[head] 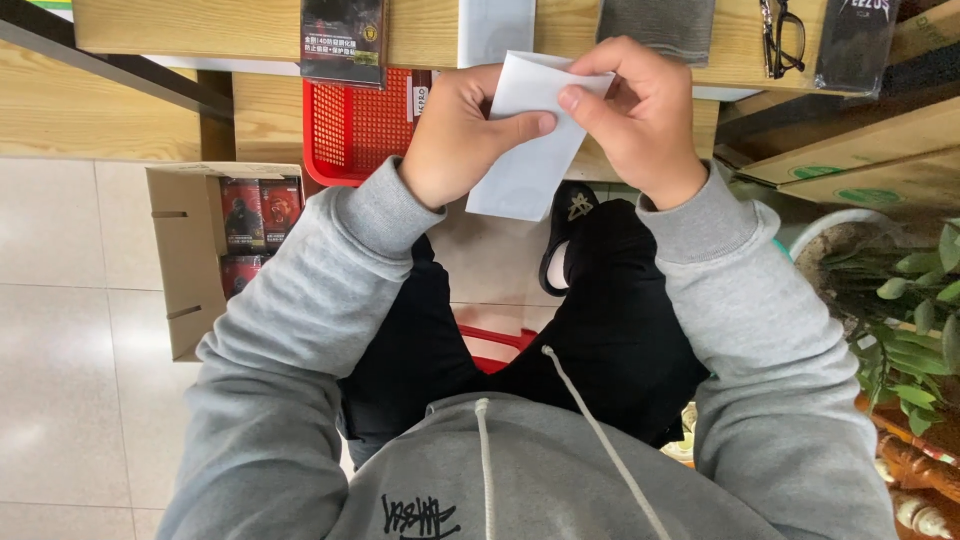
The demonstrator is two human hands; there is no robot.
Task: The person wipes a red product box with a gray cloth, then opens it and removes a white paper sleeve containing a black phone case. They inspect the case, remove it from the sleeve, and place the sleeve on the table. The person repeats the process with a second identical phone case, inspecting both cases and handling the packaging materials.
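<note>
Red basket (355,125), open carton (200,250) beyond knees. White envelope (530,150) long axis near-vertical, tilted, pinched by left hand (465,130) and right hand (640,120).

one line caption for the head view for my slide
Both hands, left hand and right hand, hold a white envelope above the lap.

Envelope (528,150) btwn both hands, basket (355,125) behind left hand (470,130), box (195,255) left of knees, plant (915,320) right, glasses (782,38) on shelf (200,25)
</note>
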